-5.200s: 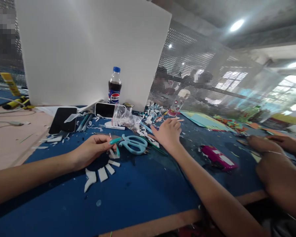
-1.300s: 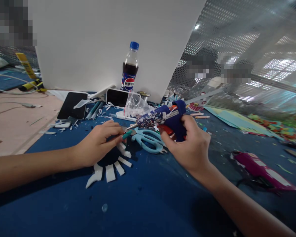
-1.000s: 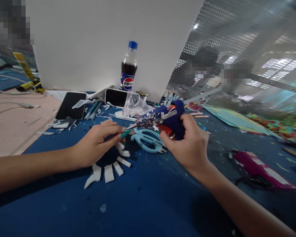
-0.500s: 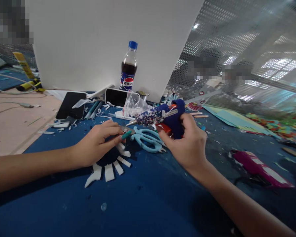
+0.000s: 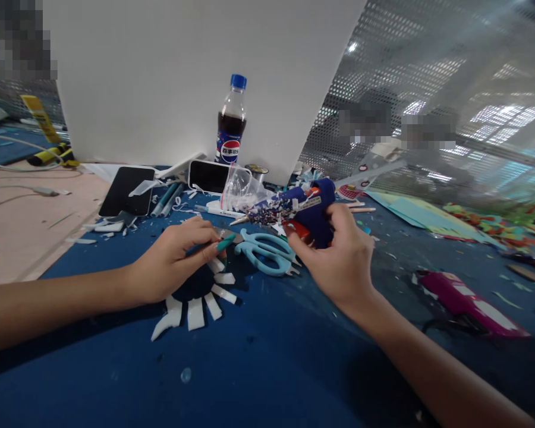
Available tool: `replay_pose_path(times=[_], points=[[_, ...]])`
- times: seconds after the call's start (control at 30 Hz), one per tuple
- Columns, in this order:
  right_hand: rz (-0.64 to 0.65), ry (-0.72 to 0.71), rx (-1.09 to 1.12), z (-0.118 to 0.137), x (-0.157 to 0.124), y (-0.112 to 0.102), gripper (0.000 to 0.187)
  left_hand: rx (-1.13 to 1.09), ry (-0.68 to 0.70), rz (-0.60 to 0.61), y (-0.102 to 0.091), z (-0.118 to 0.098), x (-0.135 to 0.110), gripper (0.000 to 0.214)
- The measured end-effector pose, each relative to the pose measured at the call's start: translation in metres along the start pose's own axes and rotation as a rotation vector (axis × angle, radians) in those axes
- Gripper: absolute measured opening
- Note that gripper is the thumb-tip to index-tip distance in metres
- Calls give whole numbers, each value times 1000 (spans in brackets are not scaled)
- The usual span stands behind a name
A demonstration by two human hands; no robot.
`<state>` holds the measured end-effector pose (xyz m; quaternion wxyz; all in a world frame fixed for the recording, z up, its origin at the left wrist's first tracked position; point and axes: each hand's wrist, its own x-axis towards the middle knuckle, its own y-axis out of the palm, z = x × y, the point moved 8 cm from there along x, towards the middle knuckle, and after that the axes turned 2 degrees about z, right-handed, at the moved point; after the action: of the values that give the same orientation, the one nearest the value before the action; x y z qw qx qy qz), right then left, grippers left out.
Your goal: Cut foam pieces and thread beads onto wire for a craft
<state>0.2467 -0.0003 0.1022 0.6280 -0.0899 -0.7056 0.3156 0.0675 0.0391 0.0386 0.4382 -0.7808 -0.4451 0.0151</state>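
Now right hand (image 5: 341, 261) gripping glue gun (image 5: 303, 211) — raised, angled

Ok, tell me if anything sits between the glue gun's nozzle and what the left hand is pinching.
Nothing visible does. The blue plastic glue gun in the right hand points at the fingertips of the left hand; the light-blue scissors lie flat beneath that line.
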Motion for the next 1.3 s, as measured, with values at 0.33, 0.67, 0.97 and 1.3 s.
replay_pose_path(times=[0.33, 0.67, 0.97, 1.3], points=[[18, -23, 65, 8, 1, -4, 28, -7, 24, -7, 0, -4, 2, 24], [-3, 42, 43, -5, 1, 1, 35, -18, -29, 26, 2, 2, 1, 27], [2, -24, 97, 7, 2, -3, 32, -12, 17, -6, 1, -2, 1, 25], [37, 271, 2, -32, 3, 5, 34, -41, 2, -3, -1, 0, 1, 28]])
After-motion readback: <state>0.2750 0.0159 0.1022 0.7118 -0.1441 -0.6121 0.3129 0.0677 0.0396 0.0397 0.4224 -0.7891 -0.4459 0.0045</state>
